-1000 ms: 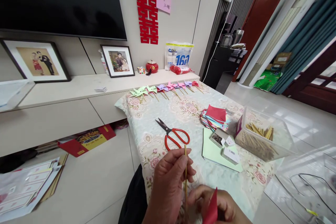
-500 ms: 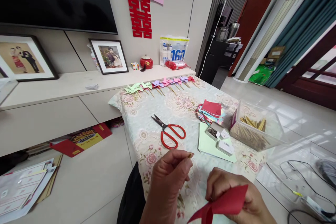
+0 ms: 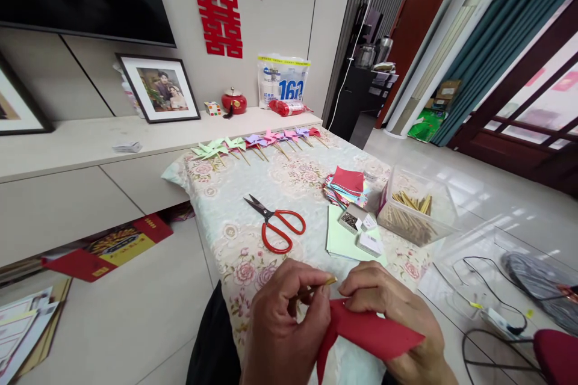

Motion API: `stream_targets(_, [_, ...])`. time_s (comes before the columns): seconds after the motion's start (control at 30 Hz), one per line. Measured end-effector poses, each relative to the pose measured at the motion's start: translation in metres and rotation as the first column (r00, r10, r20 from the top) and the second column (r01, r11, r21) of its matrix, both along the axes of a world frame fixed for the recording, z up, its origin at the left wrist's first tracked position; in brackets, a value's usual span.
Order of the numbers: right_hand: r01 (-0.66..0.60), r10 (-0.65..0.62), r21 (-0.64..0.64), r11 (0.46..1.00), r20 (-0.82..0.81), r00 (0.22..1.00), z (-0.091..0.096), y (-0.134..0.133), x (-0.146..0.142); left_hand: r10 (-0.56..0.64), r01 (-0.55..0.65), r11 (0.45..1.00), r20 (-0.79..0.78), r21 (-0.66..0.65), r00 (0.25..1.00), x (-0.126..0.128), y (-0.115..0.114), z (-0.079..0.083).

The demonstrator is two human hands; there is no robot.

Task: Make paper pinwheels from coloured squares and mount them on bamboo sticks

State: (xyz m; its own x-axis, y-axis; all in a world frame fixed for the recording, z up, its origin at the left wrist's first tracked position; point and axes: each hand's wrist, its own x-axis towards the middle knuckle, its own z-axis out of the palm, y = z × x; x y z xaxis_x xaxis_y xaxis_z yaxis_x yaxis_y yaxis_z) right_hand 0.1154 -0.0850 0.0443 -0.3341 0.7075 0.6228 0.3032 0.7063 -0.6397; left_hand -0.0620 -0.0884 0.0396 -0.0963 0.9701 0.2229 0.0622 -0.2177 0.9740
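Between its thumb and fingers my left hand [image 3: 289, 319] pinches a thin wooden stick [image 3: 331, 281], whose tip pokes out toward the right. My right hand [image 3: 392, 307] is closed on a red paper pinwheel [image 3: 374, 334], with the folded blades hanging below the fingers. The two hands are close together over the table's near edge, the stick's tip beside the right fingertips. Whether the stick touches the paper is hidden by the fingers. Red-handled scissors [image 3: 276, 224] lie partly open beyond my left hand.
Finished pinwheels [image 3: 271, 139] lie in a row along the far table edge. To the right are stacked coloured paper squares [image 3: 347, 180], green sheets [image 3: 334, 234], a small box of pins [image 3: 350, 221] and a clear plastic bin [image 3: 445, 225] of sticks. Cables [image 3: 469, 264] lie on the floor.
My right hand has come up and left with the red pinwheel, closing the gap to the stick in my left hand. The view has turned slightly right.
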Motion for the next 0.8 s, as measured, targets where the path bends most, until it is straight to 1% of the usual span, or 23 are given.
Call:
stream_targets(0.13, [0.02,-0.023,0.058,0.998,0.038,0.999,0.003,0.001,0.0,-0.035,0.046,0.996,-0.128,0.08,0.991,-0.002,-0.002,-0.001])
stream_targets(0.27, [0.059,-0.061,0.095,0.994,0.022,0.998,0.002,0.002,-0.001,-0.017,0.045,0.989,-0.19,0.143,0.982,-0.001,-0.005,-0.004])
stream_targets(0.37, [0.095,-0.094,0.074,0.993,-0.008,0.995,-0.002,0.002,-0.001,-0.026,0.057,0.987,-0.199,0.148,0.98,0.0,-0.006,-0.003])
stream_targets(0.53, [0.099,-0.098,0.019,0.995,-0.037,0.994,-0.009,0.0,0.001,-0.046,0.086,0.982,-0.226,0.169,0.973,0.001,-0.006,-0.002])
stream_targets(0.67, [0.105,-0.104,0.032,0.994,-0.034,0.994,-0.008,0.001,0.0,-0.009,0.074,0.969,-0.266,0.235,0.964,0.0,-0.006,-0.002])
stream_targets(0.8, [0.117,-0.114,0.066,0.991,-0.042,0.993,-0.004,0.002,-0.002,0.056,0.075,0.928,-0.337,0.364,0.94,-0.001,-0.006,-0.004])
